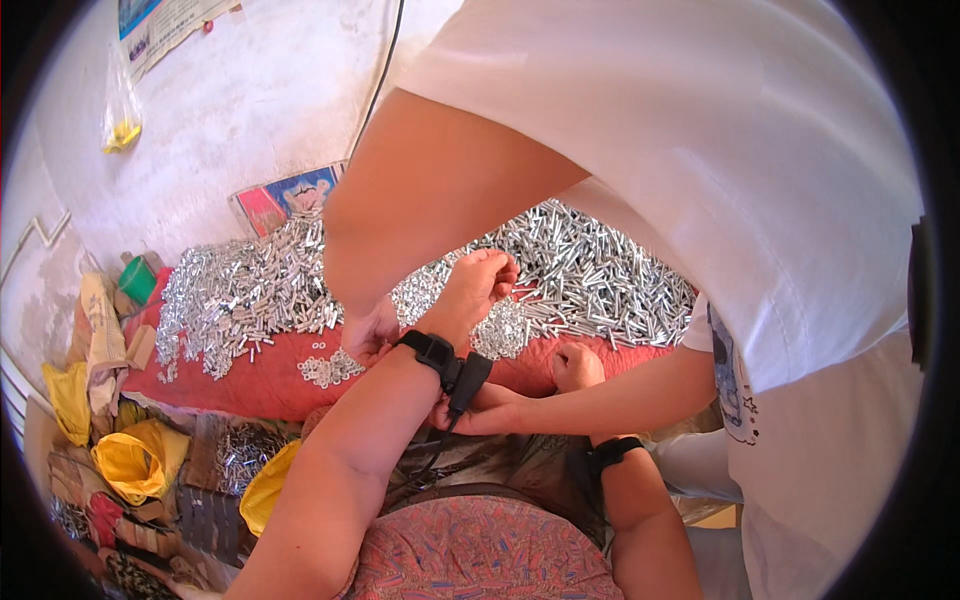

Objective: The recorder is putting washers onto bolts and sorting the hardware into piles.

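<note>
My left hand (486, 284) is held out over the heap of small metal parts with its fingers curled in. What it holds, if anything, is hidden. A black strap with a small device (446, 366) and a cable sits round my left wrist. Another person's hand (455, 410) touches this device from below. That person's other hand (370, 333) is beside my left forearm, partly behind it. My right hand (577, 367) is closed at the front edge of the red cloth (520, 372), its inside hidden. A black band (612, 454) circles my right wrist.
A person in a white shirt (700, 180) leans across from the right. Metal pins (600, 280), short tubes (260, 290) and small rings (328, 371) lie on the red cloth. Yellow bags (140, 460), a green cup (137, 281) and a crate (208, 525) stand at the left.
</note>
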`<state>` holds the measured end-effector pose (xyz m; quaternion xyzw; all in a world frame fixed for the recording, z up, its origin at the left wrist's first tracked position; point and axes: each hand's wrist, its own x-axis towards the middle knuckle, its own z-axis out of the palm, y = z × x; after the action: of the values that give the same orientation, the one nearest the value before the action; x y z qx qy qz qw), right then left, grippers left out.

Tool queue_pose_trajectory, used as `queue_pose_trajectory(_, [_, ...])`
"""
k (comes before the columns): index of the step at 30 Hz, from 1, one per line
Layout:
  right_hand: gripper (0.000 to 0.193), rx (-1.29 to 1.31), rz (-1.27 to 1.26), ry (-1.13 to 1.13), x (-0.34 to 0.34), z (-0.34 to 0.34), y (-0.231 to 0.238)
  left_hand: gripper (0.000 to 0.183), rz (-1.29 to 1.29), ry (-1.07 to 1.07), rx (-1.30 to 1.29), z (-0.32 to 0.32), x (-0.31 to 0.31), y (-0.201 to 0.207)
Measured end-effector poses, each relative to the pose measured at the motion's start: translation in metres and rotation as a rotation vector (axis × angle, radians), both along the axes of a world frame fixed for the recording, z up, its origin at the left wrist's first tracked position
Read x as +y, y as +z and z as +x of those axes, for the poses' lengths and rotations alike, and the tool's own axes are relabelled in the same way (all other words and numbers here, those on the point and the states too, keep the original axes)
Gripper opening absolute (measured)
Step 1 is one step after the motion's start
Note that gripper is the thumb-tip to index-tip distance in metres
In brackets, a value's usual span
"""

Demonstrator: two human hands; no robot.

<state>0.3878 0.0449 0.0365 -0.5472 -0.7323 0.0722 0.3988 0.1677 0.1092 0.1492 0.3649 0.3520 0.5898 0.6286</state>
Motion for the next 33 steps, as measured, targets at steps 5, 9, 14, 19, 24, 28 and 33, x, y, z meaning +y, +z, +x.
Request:
queue_pose_trajectory(5, [0.013,0.001,0.023,0.050,-0.003,-0.006,0.009,0.008,0.068,-0.053,-0.158,-0.012,-0.003,0.018])
queue_pose_trajectory(9, [0.013,-0.059,0.004,0.015,-0.009,-0.011,0.014,0.011,0.155,0.015,-0.118,-0.020,-0.004,0.028])
queue_pose_trajectory(14, [0.012,-0.145,0.003,-0.034,-0.013,-0.017,0.012,0.010,0.186,0.060,-0.170,-0.035,-0.012,0.039])
queue_pose_trajectory(19, [0.011,-0.193,0.027,-0.037,-0.015,-0.021,0.005,0.010,0.222,0.096,-0.231,-0.048,-0.020,0.048])
queue_pose_trajectory(24, [0.011,-0.206,0.046,-0.010,-0.022,-0.019,0.010,0.012,0.255,0.116,-0.295,-0.054,-0.023,0.054])
queue_pose_trajectory(28, [0.012,-0.247,0.011,0.096,-0.034,-0.044,0.038,0.007,0.068,0.303,-0.126,-0.110,-0.004,0.039])
queue_pose_trajectory(33, [0.012,-0.102,-0.218,0.136,-0.043,-0.040,0.055,0.015,0.146,0.252,0.092,-0.041,-0.024,0.066])
